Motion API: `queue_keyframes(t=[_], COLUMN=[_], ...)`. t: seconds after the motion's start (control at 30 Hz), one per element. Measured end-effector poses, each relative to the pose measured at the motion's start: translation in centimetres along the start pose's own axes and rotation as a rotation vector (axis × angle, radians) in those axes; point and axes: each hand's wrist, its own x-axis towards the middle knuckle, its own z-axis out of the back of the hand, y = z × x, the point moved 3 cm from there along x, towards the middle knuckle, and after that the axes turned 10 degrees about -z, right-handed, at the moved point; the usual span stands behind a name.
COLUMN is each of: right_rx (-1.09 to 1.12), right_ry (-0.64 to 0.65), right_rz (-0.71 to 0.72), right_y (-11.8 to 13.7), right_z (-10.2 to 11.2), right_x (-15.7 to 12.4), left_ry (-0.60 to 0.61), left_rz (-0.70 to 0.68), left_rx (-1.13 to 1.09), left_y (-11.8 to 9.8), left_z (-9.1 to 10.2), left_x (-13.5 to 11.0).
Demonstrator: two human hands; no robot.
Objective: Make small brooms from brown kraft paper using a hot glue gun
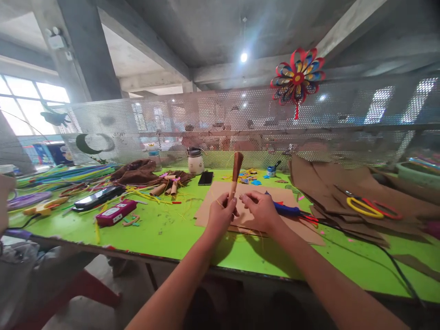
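Left hand (222,211) fingers pinch the brown roll (237,167), near-upright over cardboard (215,197) by the front edge of the worktop (182,243). Right hand (260,208) just beside, fingers curled; can't tell if they're pinching anything.

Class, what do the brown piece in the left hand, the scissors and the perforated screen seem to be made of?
Brown piece: probably rolled paper, fairly matte, its colour resembling the brown sheets; wood is possible.
Scissors: likely smooth plastic handles, given their solid yellow and red; the greyish blades suggest metal.
Perforated screen: perhaps metal, greyish with regular holes, though plastic remains possible.
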Motion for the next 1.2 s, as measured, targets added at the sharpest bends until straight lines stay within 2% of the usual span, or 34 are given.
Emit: queue_keyframes(t=[0.2, 0.4, 0.67, 1.03, 1.2], right_rx=[0.039, 0.023, -0.080, 0.033, 0.103], right_ry=[0.004, -0.011, -0.015, 0.022, 0.121], right_rz=[0.022, 0.062, 0.154, 0.003, -0.008], right_y=[0.1, -0.4, -0.1, -1.5, -1.6], right_z=[0.1, 0.0, 0.0, -0.1, -0.4], right_x=[0.1, 0.3, -0.2, 0.5, 0.7], left_ry=[0.170, 0.180, 0.236, 0.318, 0.316], left_rz=[0.024, 0.010, 0.004, 0.018, 0.031], left_rx=[0.054, 0.114, 0.133, 0.133, 0.117], left_y=[-0.1, 0.1, 0.3, 0.1, 0.1], left_z=[-1.2, -0.7, -1.1, -1.6, -1.3], left_x=[-0.7, -0.4, -0.6, -1.0, -0.8])
